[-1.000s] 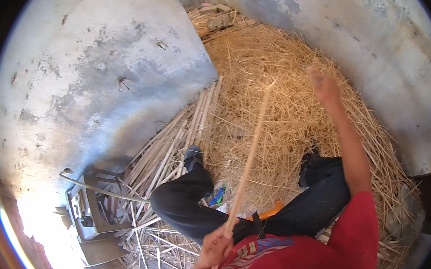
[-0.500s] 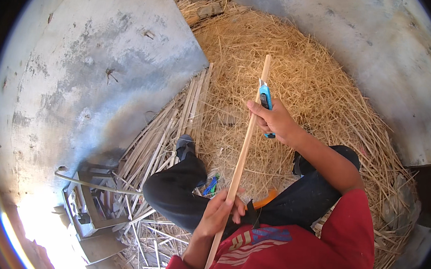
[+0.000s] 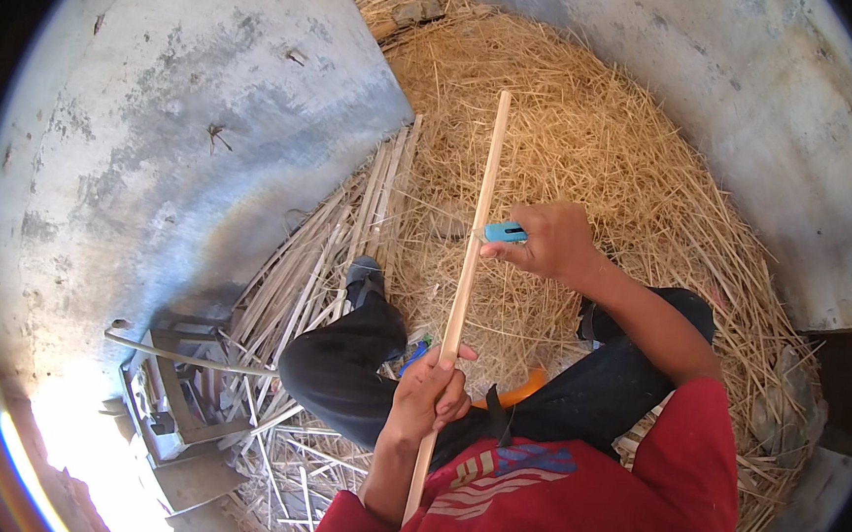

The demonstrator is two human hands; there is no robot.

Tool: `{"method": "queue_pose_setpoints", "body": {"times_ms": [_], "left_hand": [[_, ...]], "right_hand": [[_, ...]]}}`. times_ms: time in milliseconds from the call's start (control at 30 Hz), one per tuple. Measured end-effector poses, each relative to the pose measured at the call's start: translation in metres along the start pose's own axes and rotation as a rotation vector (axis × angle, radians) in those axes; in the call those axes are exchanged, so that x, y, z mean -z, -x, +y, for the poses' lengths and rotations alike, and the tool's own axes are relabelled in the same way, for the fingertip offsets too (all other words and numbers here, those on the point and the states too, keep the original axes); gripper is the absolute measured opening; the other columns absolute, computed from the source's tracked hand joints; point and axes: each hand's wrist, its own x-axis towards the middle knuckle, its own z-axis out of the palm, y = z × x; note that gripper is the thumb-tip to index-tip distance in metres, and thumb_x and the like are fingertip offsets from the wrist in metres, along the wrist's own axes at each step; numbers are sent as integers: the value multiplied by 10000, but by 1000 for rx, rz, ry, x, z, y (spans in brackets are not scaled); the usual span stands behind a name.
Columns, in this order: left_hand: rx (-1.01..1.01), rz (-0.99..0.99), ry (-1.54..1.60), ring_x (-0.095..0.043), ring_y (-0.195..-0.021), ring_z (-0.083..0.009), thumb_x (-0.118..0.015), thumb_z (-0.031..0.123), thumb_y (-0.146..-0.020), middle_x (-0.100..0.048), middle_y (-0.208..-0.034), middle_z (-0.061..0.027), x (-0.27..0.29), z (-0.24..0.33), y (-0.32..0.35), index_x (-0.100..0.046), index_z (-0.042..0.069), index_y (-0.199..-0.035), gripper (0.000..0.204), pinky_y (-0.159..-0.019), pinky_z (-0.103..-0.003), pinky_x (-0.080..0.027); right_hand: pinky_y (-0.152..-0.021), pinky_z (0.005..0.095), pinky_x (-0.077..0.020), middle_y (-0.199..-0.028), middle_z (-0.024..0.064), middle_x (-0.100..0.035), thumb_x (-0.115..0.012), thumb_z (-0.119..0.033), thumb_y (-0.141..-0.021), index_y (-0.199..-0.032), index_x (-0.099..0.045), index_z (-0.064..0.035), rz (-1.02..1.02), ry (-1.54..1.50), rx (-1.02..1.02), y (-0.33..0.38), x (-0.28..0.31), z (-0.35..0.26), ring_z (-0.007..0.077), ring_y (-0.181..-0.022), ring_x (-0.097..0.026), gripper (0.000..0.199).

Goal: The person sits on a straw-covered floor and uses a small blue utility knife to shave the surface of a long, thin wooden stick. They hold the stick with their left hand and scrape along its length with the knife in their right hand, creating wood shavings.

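A long pale wooden strip (image 3: 491, 162) runs from beside my left forearm up and away over the straw. My left hand (image 3: 427, 395) is closed around its lower part, fingers wrapped over it. In my right hand (image 3: 554, 243) is a blue utility knife (image 3: 504, 232), gripped in the fist and turned sideways. The knife's front end meets the right edge of the strip, about midway along its upper length. The right thumb points at the strip just below the knife. Whether the thumb touches the wood I cannot tell.
Loose straw and shavings (image 3: 574, 128) cover the floor ahead. Bundled wooden strips (image 3: 323, 249) lie to the left of my foot. A wooden frame (image 3: 175, 397) stands by the left wall (image 3: 212, 83). Something orange (image 3: 521, 386) and something blue lie between my legs.
My right hand has turned the knife from pointing along the strip to lying across it, its tip against the wood. The strip's far end has swung left. My left hand has moved up slightly.
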Motion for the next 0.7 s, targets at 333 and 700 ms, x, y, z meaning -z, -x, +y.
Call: {"method": "queue_pose_setpoints", "body": {"times_ms": [333, 700], "left_hand": [[93, -16, 329, -280, -287, -74, -300, 289, -1038, -317, -440, 42, 7, -2, -6, -449, 86, -879, 298, -379, -223, -248], [155, -23, 407, -290, -285, -79, -279, 282, -1038, -326, -419, 38, 10, -14, 3, -406, 117, -855, 277, -441, -233, -308]], "right_hand": [[-373, 328, -381, -454, 41, -474, -523, -807, -695, -537, -491, -127, 109, 80, 338, 3, -18, -18, 206, -371, -483, 699], [-421, 362, -427, -502, 83, -536, -500, -764, -765, -638, -628, -98, -29, 22, 116, 5, -16, 4, 228, -434, -544, 690]]}}
